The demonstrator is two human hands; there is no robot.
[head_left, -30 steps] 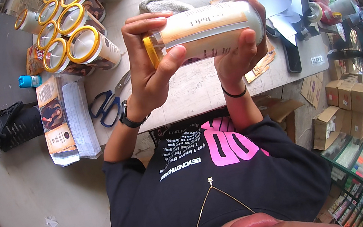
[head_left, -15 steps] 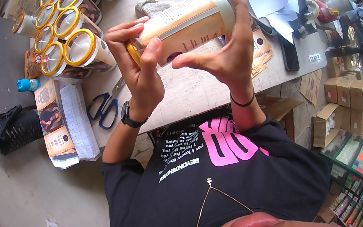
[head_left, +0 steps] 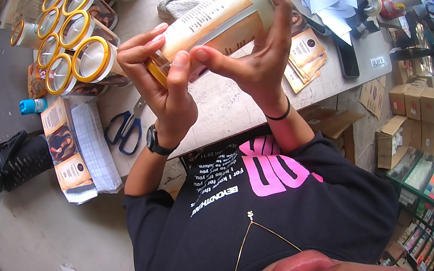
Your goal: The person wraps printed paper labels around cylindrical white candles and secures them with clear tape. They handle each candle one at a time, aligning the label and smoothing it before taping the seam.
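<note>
Holding one labelled jar (head_left: 218, 19) tilted above the table (head_left: 218, 107), with the left hand (head_left: 169, 100) around its gold-rimmed end and the right hand (head_left: 257, 69) curled about its other end. Cannot see all of that rim, nor all of the grey cloth (head_left: 174, 7) behind the jar. Can count at least eight other gold-rimmed jars (head_left: 91, 60), including one cut off above, one pair of scissors (head_left: 133, 116), one phone (head_left: 348, 59).

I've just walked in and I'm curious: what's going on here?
The person's left hand and right hand hold a pale cylindrical jar, yellow-rimmed and labelled in cream and orange, tilted above a pale worktable. To the left lie blue-handled metal scissors; beyond them stand several yellow-rimmed round jars.
</note>
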